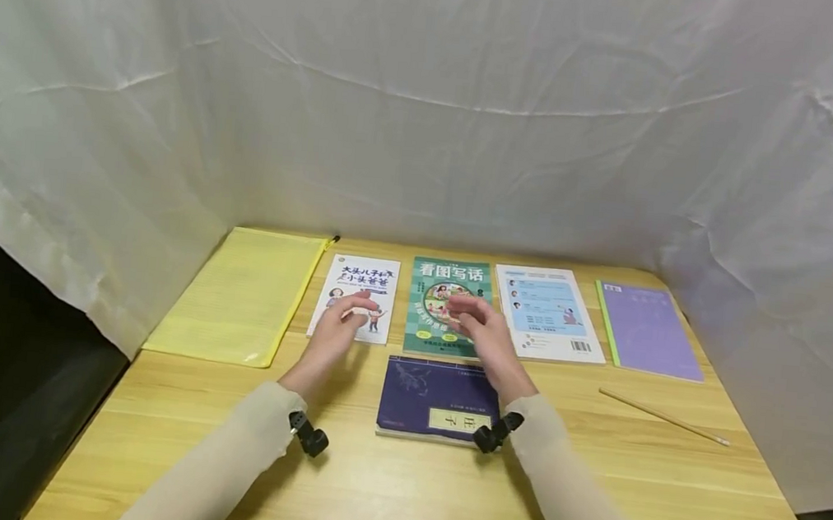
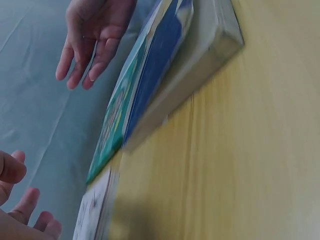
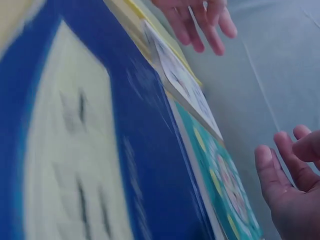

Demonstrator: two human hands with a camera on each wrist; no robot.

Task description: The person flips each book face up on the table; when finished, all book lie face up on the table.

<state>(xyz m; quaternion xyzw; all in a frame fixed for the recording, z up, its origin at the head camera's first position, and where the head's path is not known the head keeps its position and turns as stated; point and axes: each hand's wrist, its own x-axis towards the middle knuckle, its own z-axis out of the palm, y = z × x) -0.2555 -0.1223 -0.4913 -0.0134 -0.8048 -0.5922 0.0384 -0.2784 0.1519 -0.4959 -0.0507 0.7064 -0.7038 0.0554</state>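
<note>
My left hand [image 1: 337,324] hovers over the lower part of a white picture book [image 1: 325,285], fingers loosely bent with nothing between them. My right hand [image 1: 487,339] hangs over the right side of a green workbook [image 1: 420,339], its fingers relaxed and holding nothing. Below the workbook lies a dark blue book [image 1: 407,400] with a cream title label, turned sideways and closest to the right wrist. In the left wrist view the blue book's thick page edge [image 2: 185,85] faces the camera. Both palms turn toward each other, apart.
A yellow zip folder [image 1: 242,294] lies at the left. Right of the workbook are a white book with a light blue panel [image 1: 546,313] and a purple notebook [image 1: 652,330]. A pencil [image 1: 659,415] lies before the notebook. Pale cloth [image 1: 424,170] walls the table on three sides.
</note>
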